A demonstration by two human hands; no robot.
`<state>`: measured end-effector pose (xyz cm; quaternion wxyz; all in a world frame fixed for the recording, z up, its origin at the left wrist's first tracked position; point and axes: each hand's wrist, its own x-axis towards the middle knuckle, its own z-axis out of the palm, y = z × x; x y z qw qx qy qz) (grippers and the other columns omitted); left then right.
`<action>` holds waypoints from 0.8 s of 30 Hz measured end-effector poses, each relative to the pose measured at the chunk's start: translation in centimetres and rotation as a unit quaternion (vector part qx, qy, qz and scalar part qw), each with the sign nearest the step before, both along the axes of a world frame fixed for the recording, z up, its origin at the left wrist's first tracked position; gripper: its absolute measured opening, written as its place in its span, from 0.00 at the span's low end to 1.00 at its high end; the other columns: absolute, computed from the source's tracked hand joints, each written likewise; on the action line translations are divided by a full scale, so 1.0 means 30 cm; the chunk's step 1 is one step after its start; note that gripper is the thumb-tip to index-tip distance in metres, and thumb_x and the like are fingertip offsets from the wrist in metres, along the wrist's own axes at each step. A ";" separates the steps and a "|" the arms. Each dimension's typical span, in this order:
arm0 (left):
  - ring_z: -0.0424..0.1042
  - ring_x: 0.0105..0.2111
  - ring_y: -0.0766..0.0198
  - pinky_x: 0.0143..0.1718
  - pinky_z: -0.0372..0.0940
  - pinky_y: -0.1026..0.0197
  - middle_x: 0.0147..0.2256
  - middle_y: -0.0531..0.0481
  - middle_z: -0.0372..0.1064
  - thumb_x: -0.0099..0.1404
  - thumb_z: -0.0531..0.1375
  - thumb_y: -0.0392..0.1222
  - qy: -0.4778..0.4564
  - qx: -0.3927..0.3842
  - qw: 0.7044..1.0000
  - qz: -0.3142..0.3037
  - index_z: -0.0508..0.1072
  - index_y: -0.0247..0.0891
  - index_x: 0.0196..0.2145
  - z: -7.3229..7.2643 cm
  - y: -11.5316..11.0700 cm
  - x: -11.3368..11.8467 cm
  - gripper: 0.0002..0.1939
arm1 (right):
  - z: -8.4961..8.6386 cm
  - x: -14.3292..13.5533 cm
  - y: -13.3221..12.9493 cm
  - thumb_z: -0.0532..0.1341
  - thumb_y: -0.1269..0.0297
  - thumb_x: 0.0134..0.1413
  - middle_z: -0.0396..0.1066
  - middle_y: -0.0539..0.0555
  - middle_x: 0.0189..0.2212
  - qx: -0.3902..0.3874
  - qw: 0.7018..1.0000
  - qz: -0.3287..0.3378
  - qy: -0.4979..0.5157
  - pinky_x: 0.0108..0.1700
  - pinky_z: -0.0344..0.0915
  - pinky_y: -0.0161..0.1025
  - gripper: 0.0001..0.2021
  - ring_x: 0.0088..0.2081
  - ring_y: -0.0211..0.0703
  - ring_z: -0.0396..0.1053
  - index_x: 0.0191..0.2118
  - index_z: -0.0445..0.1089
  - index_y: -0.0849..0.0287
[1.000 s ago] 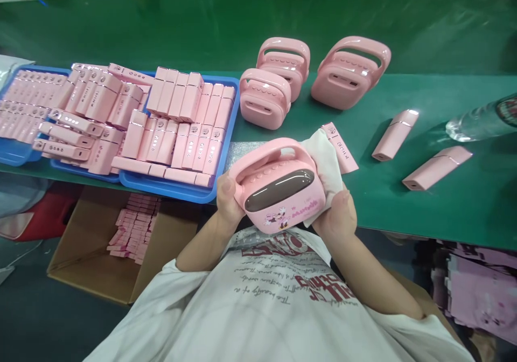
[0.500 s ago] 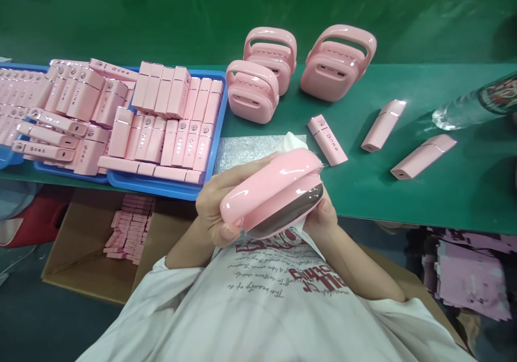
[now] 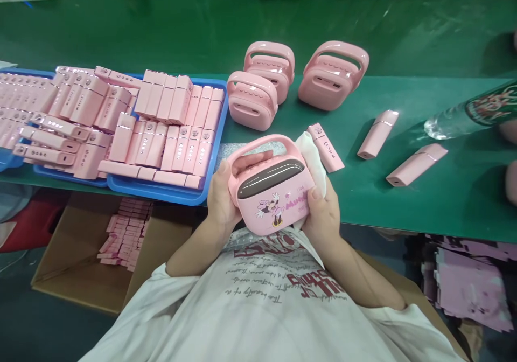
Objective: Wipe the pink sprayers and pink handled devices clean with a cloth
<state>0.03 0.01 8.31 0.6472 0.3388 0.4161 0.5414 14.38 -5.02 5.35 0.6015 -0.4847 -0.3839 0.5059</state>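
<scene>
Held in front of my chest is a pink portable speaker point(image 3: 277, 195) with a loop handle, a dark glossy panel and a printed cartoon mouse figure. My left hand point(image 3: 226, 192) grips its left side, with fingers showing behind the handle opening. On the other side, my right hand point(image 3: 325, 211) clasps the lower right corner, thumb on the front face. A white cloth point(image 3: 313, 157) is bunched between that hand and the speaker's right side. Just beyond lies a pink stick-shaped device point(image 3: 328, 149) with a row of buttons.
Three similar pink speakers point(image 3: 252, 101) stand farther back on the green table point(image 3: 283, 232). To the right lie two more pink sticks point(image 3: 377, 134) and a clear bottle point(image 3: 456, 117). Blue trays point(image 3: 161, 192) full of sticks are at left, above a cardboard box point(image 3: 81, 265).
The speaker has turned in my hands, so its printed front now faces up toward me. The cloth shows more along its right side. The view has tilted slightly upward.
</scene>
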 end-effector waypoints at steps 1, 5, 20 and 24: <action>0.77 0.48 0.50 0.51 0.71 0.50 0.41 0.46 0.79 0.62 0.57 0.63 -0.007 -0.018 1.000 -0.009 0.79 0.39 0.31 0.006 0.004 -0.002 0.25 | 0.008 0.019 0.013 0.58 0.39 0.57 0.74 0.54 0.47 0.009 1.000 0.021 -0.016 0.52 0.71 0.46 0.27 0.50 0.51 0.72 0.54 0.70 0.51; 0.79 0.39 0.56 0.43 0.73 0.55 0.33 0.48 0.79 0.63 0.59 0.58 -0.043 -0.081 0.994 -0.065 0.78 0.38 0.31 0.027 0.026 -0.007 0.20 | 0.053 0.083 0.104 0.55 0.36 0.57 0.72 0.54 0.52 0.055 0.986 0.146 -0.064 0.62 0.63 0.50 0.29 0.59 0.53 0.66 0.53 0.73 0.51; 0.77 0.42 0.58 0.47 0.68 0.60 0.38 0.46 0.79 0.65 0.62 0.55 -0.161 -0.147 0.954 -0.208 0.79 0.34 0.38 0.052 0.050 0.016 0.19 | 0.012 0.109 0.250 0.64 0.47 0.55 0.79 0.53 0.35 -0.098 0.981 0.150 0.070 0.35 0.73 0.39 0.21 0.33 0.42 0.76 0.49 0.76 0.54; 0.76 0.45 0.57 0.52 0.67 0.56 0.35 0.49 0.78 0.66 0.61 0.54 -0.148 -0.119 0.972 -0.142 0.78 0.36 0.36 0.078 0.043 0.027 0.17 | 0.029 0.141 0.215 0.64 0.47 0.55 0.78 0.50 0.39 -0.044 0.994 0.097 0.012 0.42 0.74 0.43 0.17 0.42 0.47 0.76 0.45 0.77 0.50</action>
